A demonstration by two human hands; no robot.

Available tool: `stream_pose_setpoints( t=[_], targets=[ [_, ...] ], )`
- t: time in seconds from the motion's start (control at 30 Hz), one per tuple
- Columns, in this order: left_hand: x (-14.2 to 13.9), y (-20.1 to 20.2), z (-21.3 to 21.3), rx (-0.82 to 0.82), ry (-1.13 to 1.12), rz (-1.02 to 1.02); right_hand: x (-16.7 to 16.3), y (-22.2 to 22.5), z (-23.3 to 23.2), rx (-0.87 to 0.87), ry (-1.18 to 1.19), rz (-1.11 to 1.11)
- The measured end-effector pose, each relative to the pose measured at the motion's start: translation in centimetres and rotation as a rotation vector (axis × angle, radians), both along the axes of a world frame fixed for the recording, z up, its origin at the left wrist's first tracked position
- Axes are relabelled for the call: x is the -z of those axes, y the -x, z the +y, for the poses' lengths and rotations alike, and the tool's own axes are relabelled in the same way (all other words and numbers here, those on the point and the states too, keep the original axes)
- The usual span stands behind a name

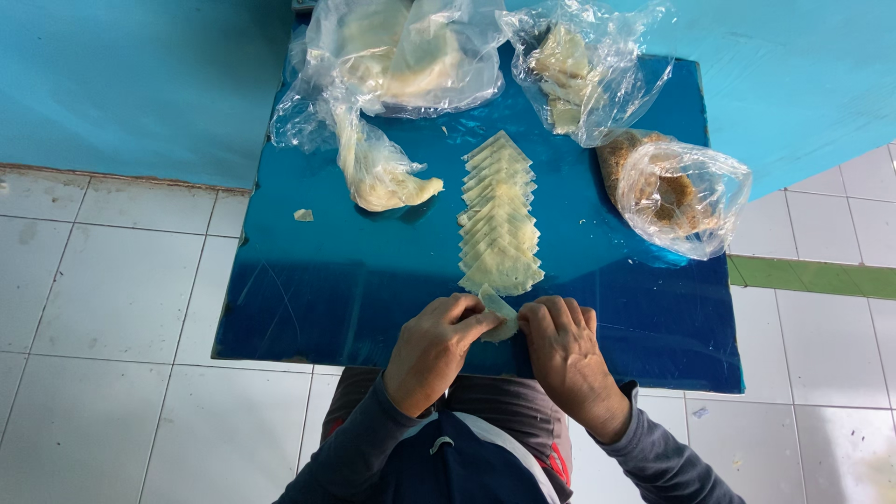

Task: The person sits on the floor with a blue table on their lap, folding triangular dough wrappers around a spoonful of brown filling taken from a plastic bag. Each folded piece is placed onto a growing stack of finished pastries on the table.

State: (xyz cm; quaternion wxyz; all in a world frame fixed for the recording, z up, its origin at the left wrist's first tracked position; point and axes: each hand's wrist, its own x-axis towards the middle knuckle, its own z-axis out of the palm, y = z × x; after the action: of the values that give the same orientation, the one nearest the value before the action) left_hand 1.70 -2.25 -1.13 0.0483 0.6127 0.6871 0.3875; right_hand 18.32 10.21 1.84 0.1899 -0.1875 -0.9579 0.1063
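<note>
My left hand and my right hand meet near the front edge of a blue board, both pinching one pale folded dough wrapper between the fingertips. Just beyond it, a row of several overlapping square dough wrappers runs away from me down the middle of the board.
Clear plastic bags lie at the far end: one with pale dough sheets, one twisted bag of dough, one with wrappers, one with brown filling. A dough scrap lies on the white tiled floor at left. A turquoise wall rises behind.
</note>
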Motion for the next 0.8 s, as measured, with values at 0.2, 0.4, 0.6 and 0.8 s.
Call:
stream_pose_setpoints(
  t=[0.2, 0.4, 0.6, 0.8],
  targets=[
    [-0.2, 0.0, 0.0, 0.012, -0.019, -0.027, -0.1, -0.1, -0.1, -0.018, 0.147, 0.088],
    [-0.8, 0.3, -0.1, 0.009, -0.076, -0.097, -0.4, 0.3, -0.4, 0.013, 0.455, 0.134],
    [-1.0, 0.4, 0.0, -0.019, -0.030, -0.146, -0.9, 1.2, -0.4, -0.069, 0.323, 0.152],
    [-0.7, 0.8, -0.3, 0.024, -0.058, -0.166, -0.3, 1.8, -0.4, -0.108, 0.220, 0.150]
  ],
)
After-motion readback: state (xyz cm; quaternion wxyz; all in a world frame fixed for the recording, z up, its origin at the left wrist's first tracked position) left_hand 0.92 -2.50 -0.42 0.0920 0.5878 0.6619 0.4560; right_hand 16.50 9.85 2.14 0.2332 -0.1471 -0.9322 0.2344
